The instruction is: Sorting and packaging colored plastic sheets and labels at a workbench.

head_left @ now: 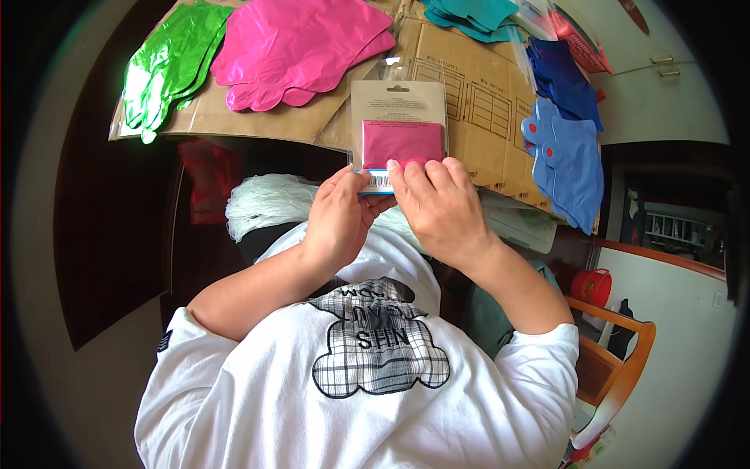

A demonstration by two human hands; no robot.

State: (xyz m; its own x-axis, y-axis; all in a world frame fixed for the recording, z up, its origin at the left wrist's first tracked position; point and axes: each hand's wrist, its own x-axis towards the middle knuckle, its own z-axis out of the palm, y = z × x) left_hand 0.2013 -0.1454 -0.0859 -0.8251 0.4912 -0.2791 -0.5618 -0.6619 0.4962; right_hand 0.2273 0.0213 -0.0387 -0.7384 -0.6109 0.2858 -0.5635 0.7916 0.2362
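Over the near edge of the cardboard-covered table, both my hands grip the near end of a flat retail package (399,100). It has a beige backing card with a hang hole at the far end and a folded magenta foil piece (402,143) in its middle. A white-and-blue barcode label (378,181) shows at the near end, between my fingers. My left hand (341,209) pinches the left corner, some fingertips hidden underneath. My right hand (439,202) has its fingers bent over the right part of that end, covering some of the label.
Cardboard (476,105) covers the table. On it lie flat foil pieces: green (173,59), pink (301,47), teal (473,17), dark blue (564,78) and light blue (564,160). White strands (269,202) hang below the edge. A wooden chair (605,367) and red bucket (591,288) stand right.
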